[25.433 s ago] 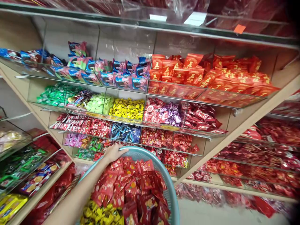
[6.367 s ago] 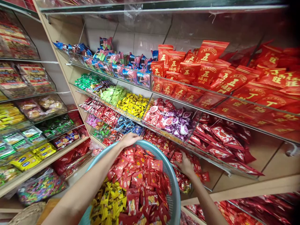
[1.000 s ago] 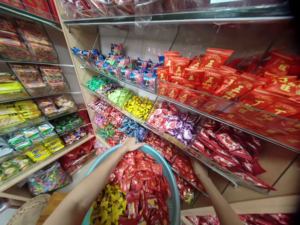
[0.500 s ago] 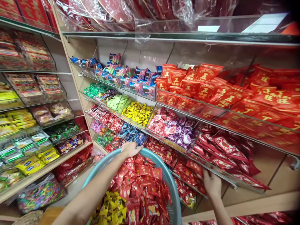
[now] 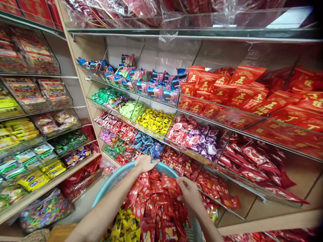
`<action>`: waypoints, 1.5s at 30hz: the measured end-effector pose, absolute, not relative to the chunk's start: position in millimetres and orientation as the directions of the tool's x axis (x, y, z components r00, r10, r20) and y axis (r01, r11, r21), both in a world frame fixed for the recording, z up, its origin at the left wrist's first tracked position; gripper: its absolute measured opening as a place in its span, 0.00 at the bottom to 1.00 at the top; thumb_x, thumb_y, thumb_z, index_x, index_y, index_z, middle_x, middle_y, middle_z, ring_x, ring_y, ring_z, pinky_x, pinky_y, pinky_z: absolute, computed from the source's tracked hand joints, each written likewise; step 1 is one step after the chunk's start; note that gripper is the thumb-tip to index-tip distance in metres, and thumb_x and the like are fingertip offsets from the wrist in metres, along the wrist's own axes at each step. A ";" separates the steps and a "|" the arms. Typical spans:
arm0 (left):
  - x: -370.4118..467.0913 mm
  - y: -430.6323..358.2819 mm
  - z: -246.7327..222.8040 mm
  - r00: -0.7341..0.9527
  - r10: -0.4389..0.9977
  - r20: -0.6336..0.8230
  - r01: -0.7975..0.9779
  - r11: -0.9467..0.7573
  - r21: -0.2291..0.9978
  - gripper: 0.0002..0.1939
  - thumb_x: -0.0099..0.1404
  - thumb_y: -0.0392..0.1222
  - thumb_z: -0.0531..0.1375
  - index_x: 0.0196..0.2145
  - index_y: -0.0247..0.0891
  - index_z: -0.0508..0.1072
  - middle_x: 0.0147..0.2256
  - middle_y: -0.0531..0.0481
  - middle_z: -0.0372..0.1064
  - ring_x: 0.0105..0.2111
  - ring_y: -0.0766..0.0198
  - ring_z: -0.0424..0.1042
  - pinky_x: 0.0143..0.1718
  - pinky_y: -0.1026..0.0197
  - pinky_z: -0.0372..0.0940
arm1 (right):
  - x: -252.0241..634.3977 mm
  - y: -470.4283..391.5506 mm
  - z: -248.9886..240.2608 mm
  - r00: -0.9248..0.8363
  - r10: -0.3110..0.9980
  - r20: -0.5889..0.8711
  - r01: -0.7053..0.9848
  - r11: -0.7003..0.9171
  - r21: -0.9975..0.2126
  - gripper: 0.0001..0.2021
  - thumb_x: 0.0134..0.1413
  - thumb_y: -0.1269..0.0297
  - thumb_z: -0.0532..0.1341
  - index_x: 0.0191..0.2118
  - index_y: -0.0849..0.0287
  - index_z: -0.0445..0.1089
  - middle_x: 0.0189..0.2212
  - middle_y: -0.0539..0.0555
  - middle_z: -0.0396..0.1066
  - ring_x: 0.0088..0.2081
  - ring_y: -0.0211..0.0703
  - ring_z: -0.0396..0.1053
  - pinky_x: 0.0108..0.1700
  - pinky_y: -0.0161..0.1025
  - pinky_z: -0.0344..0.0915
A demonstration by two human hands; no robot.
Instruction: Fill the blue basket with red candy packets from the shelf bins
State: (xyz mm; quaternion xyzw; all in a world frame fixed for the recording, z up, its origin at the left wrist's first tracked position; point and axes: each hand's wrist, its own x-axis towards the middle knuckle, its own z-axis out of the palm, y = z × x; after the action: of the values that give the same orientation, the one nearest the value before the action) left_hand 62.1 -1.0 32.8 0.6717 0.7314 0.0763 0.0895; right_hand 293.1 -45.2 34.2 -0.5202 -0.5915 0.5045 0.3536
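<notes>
A teal plastic basket (image 5: 101, 190) holds many red candy packets (image 5: 159, 198) and a cluster of yellow packets (image 5: 124, 226) at its lower left. My left hand (image 5: 145, 163) lies over the basket's far rim, fingers curled on it and the thumb stretched to the right. At the basket's right side, my right hand (image 5: 188, 190) pinches a red packet (image 5: 170, 182) just above the pile. Shelf bins of red packets (image 5: 214, 188) lie right behind and beside my right hand.
Tilted clear shelves hold yellow candies (image 5: 155, 121), purple and white candies (image 5: 204, 141) and large red bags (image 5: 242, 97). A side rack (image 5: 75, 78) stands at the left. On the floor below it lies a bag of colourful candies (image 5: 45, 210).
My right hand has moved left from the lower right shelf to above the basket, with a red packet in its fingers. My left hand has stayed on the rim. The view has shifted slightly.
</notes>
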 end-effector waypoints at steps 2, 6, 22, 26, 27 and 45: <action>64.3 -2.4 37.0 -0.084 0.996 -0.009 0.969 0.084 0.233 0.34 0.56 0.67 0.38 0.29 0.40 0.73 0.31 0.43 0.72 0.35 0.54 0.71 0.34 0.58 0.61 | 276.5 -34.5 31.7 -0.272 0.958 -0.092 0.360 0.013 -0.933 0.17 0.47 0.51 0.53 0.31 0.61 0.67 0.23 0.49 0.66 0.16 0.36 0.63 0.12 0.31 0.57; 72.8 -6.4 42.5 -0.140 0.990 -0.009 0.959 0.138 0.249 0.34 0.55 0.67 0.38 0.29 0.39 0.73 0.30 0.43 0.72 0.35 0.54 0.71 0.33 0.58 0.61 | 270.8 -19.5 26.1 -0.316 0.947 -0.059 0.550 0.132 -0.824 0.14 0.50 0.56 0.49 0.26 0.59 0.65 0.17 0.47 0.64 0.12 0.36 0.61 0.12 0.31 0.53; 92.1 4.1 33.3 -0.107 0.994 0.005 0.962 0.103 0.252 0.32 0.56 0.67 0.39 0.32 0.43 0.73 0.30 0.46 0.73 0.35 0.55 0.71 0.34 0.59 0.60 | 306.4 -11.0 15.0 -0.252 0.967 -0.036 0.507 0.100 -0.856 0.19 0.46 0.46 0.53 0.21 0.58 0.61 0.10 0.43 0.52 0.10 0.37 0.61 0.10 0.30 0.46; 81.0 0.2 26.2 -0.129 0.992 -0.008 0.957 0.127 0.261 0.31 0.54 0.67 0.41 0.32 0.44 0.73 0.30 0.47 0.72 0.35 0.55 0.70 0.34 0.59 0.60 | 315.7 -14.1 8.2 -0.265 0.960 -0.093 0.399 0.021 -0.917 0.19 0.43 0.46 0.57 0.22 0.61 0.64 0.13 0.43 0.54 0.10 0.33 0.58 0.09 0.29 0.49; 78.3 -0.9 23.7 -0.133 0.991 -0.010 0.956 0.131 0.263 0.31 0.54 0.68 0.41 0.31 0.43 0.73 0.30 0.46 0.72 0.35 0.55 0.70 0.34 0.59 0.60 | 318.5 -15.0 8.4 -0.271 0.955 -0.123 0.357 -0.019 -0.934 0.19 0.41 0.46 0.58 0.24 0.61 0.65 0.14 0.44 0.56 0.12 0.33 0.59 0.10 0.29 0.53; 73.3 1.2 16.9 -0.170 0.985 -0.042 0.925 0.174 0.338 0.36 0.56 0.67 0.34 0.30 0.42 0.73 0.34 0.46 0.73 0.37 0.56 0.70 0.34 0.60 0.60 | 256.7 28.6 -4.0 -0.394 0.864 0.314 0.138 0.394 -0.909 0.15 0.44 0.53 0.60 0.36 0.58 0.71 0.39 0.56 0.66 0.41 0.45 0.65 0.38 0.40 0.67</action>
State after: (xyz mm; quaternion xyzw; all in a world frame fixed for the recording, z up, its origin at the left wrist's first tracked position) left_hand 73.3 1.2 16.9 0.6316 0.7557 0.1182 0.1265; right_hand 256.7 28.6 -4.0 -0.3489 -0.7181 0.4259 0.4258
